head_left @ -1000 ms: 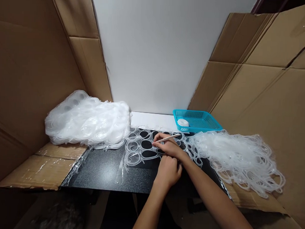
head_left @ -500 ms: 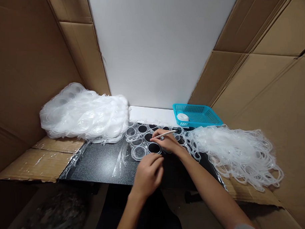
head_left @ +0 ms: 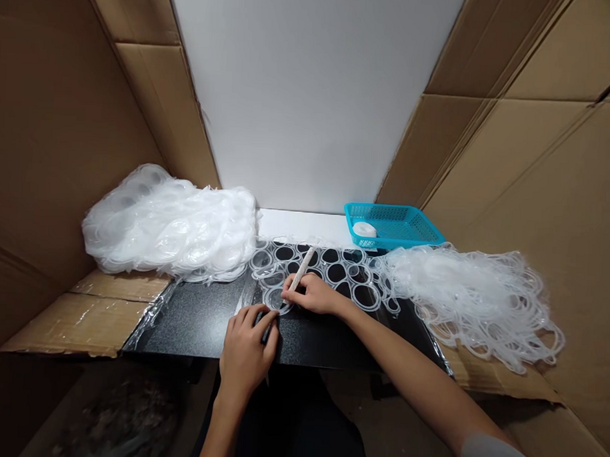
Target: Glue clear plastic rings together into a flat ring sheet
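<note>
My right hand grips a slim white pen-shaped tool that leans up and away. Its lower tip meets a ring at the near left of a clear plastic sheet. I cannot make out what kind of tip it has. The sheet carries rows of translucent rings, some with dark openings. My left hand rests palm down by the sheet's near left edge, fingers slightly bent and apart. Its fingertips are beside the ring under the tool. Whether they press on the sheet is hard to see.
A tall stack of translucent ringed sheets stands at the left. Tangled ring-shaped plastic sheets lie at the right. Behind is a blue basket with a small white round piece. Cardboard walls flank the black tabletop.
My right hand has moved left and nearer with the tool, which has turned more upright, tip down. My left hand has shifted left and opened from a curled pose onto the sheet's edge.
</note>
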Motion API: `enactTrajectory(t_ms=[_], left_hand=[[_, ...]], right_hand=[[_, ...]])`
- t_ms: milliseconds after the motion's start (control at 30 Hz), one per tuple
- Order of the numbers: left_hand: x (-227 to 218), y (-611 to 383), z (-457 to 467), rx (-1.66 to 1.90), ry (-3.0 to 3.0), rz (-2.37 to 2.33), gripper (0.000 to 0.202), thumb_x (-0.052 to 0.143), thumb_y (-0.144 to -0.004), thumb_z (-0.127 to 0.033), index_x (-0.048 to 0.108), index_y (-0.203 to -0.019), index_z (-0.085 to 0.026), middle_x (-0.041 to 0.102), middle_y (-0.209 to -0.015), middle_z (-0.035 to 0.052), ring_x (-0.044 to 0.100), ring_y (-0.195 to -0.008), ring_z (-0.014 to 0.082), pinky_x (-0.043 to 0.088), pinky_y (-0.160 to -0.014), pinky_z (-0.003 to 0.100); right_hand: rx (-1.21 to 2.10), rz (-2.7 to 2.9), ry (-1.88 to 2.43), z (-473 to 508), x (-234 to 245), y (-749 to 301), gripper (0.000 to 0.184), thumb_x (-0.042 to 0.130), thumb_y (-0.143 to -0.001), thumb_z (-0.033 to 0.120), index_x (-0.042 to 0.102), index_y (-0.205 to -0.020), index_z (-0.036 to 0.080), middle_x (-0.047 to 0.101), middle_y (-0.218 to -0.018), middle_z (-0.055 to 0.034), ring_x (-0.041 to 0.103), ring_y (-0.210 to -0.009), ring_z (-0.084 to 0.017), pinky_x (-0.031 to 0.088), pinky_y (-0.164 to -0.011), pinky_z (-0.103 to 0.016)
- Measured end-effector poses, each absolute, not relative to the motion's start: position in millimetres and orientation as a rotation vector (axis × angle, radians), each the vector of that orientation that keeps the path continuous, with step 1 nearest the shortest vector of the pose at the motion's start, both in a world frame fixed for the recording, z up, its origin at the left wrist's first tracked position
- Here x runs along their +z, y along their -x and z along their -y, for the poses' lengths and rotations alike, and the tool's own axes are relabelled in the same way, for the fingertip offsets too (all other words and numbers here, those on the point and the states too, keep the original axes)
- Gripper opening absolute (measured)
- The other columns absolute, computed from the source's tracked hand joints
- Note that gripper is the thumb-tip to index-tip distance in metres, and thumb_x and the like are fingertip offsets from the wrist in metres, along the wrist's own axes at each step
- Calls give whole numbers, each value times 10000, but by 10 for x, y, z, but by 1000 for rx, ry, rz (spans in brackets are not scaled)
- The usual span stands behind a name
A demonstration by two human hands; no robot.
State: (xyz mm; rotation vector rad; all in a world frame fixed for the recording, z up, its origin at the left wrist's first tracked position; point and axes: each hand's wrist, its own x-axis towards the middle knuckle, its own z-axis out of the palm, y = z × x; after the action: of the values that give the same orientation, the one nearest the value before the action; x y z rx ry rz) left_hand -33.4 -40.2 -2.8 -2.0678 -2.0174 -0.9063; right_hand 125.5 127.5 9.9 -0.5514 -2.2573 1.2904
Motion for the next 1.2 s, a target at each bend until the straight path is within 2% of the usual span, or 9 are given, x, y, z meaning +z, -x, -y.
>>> enactTrajectory(t_ms=[167,267,400,533,667,867,967,1100,1200], left_hand=[[-21,348,415,-840,2062,2006,264,593,-983,-194,780,-1151,-277,739,-1156,65,652,-1111,291,510,-933,445],[-3,337,406,-755,2070,2018,280,624,-967,-202,772,-1187,-291,729,-1162,62,644,-1109,305,503,-928,466],[3,333,382,-726,2075,2040,279,638,-952,-196,766,-1176,-301,722,-1179,57,636,-1118,313,492,-926,475],[1,352,385,-792,2105,2044,224,634,-958,-198,760,-1113,-297,734,-1191,46,635,-1133,305,479,-929,454],[31,366,415,-862,2188,2045,172,621,-961,-205,748,-1035,-294,743,-1140,25,639,-1094,287,466,-941,445],[100,299,571,-909,2310,2098,143,582,-941,-178,692,-895,-257,709,-976,14,636,-946,251,459,-881,430],[110,266,662,-1001,2388,2107,163,565,-963,-188,680,-869,-253,679,-910,7,641,-897,227,478,-852,405],[92,285,627,-1348,2159,2105,155,559,-1015,-251,712,-989,-250,687,-1036,45,675,-1004,228,541,-893,377],[56,313,518,-1382,2085,2075,180,580,-1009,-256,739,-1092,-253,695,-1173,71,689,-1101,242,569,-953,385]], right_hand=[[1113,2356,490,-1259,138,-1284,137,706,-972,307,718,-885,202,754,-868,-19,700,-830,-178,532,-857,-314],[965,2449,287,-1253,129,-1292,160,635,-1025,296,752,-974,199,789,-982,-55,726,-908,-190,554,-866,-314],[503,2551,95,-1324,4,-1269,276,528,-1092,322,777,-1106,202,809,-1136,-95,744,-963,-208,561,-849,-337],[157,2572,128,-1405,-85,-1243,263,553,-1095,348,775,-1189,243,779,-1290,-91,746,-973,-203,537,-851,-346],[63,2467,320,-1423,-33,-1245,247,554,-1099,293,771,-1198,228,787,-1274,-94,754,-989,-211,504,-866,-367],[104,2217,671,-1472,58,-1322,299,481,-1113,234,760,-1218,204,783,-1275,-116,749,-1121,-251,496,-900,-395],[246,2224,650,-1485,53,-1357,301,479,-1114,256,767,-1193,213,799,-1228,-110,754,-1115,-254,502,-902,-394],[644,2361,372,-1396,20,-1324,252,541,-1092,317,767,-1164,230,821,-1129,-71,766,-1031,-220,519,-915,-359],[948,2371,375,-1298,22,-1275,228,583,-1066,343,767,-1126,224,812,-1075,-54,751,-975,-199,543,-883,-320]])
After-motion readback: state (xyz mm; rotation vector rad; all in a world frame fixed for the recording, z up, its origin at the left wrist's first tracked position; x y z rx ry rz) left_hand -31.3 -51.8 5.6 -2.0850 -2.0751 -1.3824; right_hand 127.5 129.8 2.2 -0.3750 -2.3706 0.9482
